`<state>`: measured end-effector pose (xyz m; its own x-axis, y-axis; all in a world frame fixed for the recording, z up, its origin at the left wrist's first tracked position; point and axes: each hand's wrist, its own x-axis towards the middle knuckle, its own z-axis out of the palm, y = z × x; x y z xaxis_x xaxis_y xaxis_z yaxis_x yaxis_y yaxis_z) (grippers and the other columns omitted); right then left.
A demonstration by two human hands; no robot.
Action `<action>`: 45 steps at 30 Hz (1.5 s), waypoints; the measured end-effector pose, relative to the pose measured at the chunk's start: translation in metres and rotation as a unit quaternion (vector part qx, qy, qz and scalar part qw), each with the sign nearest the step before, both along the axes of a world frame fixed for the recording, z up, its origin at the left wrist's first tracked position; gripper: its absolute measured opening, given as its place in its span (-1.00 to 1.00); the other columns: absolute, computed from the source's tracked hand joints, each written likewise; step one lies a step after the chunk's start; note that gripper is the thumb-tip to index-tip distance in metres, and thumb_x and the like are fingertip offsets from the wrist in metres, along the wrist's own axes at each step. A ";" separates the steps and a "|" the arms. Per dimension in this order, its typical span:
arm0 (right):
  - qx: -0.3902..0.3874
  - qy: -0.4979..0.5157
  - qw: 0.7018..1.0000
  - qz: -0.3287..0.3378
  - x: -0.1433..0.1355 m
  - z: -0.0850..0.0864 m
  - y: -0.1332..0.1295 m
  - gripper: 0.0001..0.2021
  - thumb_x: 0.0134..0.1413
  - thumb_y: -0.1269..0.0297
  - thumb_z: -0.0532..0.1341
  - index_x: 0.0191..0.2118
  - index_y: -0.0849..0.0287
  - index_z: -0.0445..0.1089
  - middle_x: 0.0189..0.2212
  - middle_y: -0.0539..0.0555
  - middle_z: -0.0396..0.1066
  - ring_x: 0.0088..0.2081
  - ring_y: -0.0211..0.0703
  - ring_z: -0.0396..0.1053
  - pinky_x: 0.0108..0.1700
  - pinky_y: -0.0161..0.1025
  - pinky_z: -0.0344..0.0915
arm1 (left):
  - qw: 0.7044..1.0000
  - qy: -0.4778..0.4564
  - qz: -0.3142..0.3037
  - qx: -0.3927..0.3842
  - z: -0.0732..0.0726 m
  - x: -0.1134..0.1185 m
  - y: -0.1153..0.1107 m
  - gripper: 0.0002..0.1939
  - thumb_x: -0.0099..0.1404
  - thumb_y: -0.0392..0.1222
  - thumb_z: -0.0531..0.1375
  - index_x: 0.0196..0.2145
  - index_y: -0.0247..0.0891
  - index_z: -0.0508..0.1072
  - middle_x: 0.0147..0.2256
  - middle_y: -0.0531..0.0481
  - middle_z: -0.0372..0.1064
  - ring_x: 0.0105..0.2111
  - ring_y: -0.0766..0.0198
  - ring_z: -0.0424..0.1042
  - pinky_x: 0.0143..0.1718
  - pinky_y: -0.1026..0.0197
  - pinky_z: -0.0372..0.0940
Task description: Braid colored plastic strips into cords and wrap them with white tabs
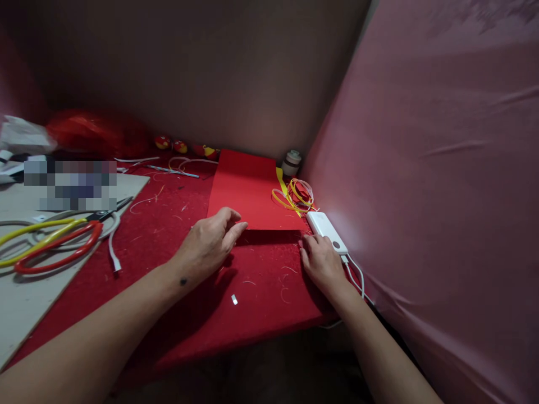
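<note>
A red sheet of card or paper [248, 188] lies on the red-covered table, with a dark shadow under its near edge. My left hand [210, 238] is at its near left corner, half curled, with a gap between thumb and index finger. The thumb tip overlaps the near edge; that corner is hidden behind the hand. Just below the near right corner, my right hand [320, 258] rests with its fingers curled and close together, beside a white power bank [324, 227]. Whether those fingers hold anything is hidden.
Yellow and white strip coils [301, 193] and a small lidded jar [291, 163] stand beyond the power bank. Yellow-and-red-handled scissors [63, 241] lie on a pale board [25, 314] at left. A small white scrap [234, 299] sits near the front edge. A pink curtain [442, 168] bounds the right.
</note>
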<state>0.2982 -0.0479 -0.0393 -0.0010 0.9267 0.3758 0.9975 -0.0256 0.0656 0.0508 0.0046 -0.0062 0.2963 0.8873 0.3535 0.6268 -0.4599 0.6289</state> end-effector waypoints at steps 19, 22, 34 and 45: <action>0.003 0.071 0.997 0.017 -0.008 0.040 0.059 -0.77 0.08 0.40 0.08 -0.21 0.26 0.46 -0.24 0.20 0.44 -0.16 -0.05 0.34 -0.11 -0.23 0.21 | 0.996 -0.058 0.029 0.060 -0.001 -0.004 0.003 -0.80 0.27 -0.13 0.02 -0.40 -0.26 0.36 -0.65 0.13 0.22 -0.66 0.42 0.19 -0.55 0.35 0.09; -0.004 0.059 0.998 0.030 -0.021 0.044 0.078 -0.77 0.07 0.38 0.09 -0.23 0.26 0.47 -0.24 0.21 0.43 -0.16 -0.04 0.33 -0.13 -0.23 0.21 | 0.997 -0.043 0.030 0.059 -0.004 -0.004 0.003 -0.71 0.29 -0.08 -0.01 -0.50 -0.25 0.31 -0.68 0.15 0.09 -0.67 0.42 0.12 -0.56 0.34 0.03; 0.069 0.111 0.991 0.031 -0.035 0.028 0.123 -0.83 -0.08 0.58 0.11 -0.46 0.27 0.43 -0.42 0.30 0.44 -0.23 0.03 0.35 -0.17 -0.11 0.17 | 0.994 0.047 0.040 0.088 -0.016 -0.005 0.010 -0.64 0.30 -0.03 -0.07 -0.58 -0.23 0.18 -0.67 0.15 -0.03 -0.66 0.41 -0.02 -0.56 0.32 -0.04; 0.272 0.475 0.834 0.067 0.037 0.066 0.122 -0.88 -0.03 0.33 0.07 -0.41 0.24 0.32 -0.52 0.10 0.40 -0.49 -0.16 0.38 -0.40 -0.19 0.33 | 0.993 0.096 0.040 0.048 -0.015 -0.002 0.009 -0.64 0.34 -0.03 -0.11 -0.48 -0.25 0.29 -0.63 0.08 0.16 -0.64 0.36 0.14 -0.50 0.29 0.06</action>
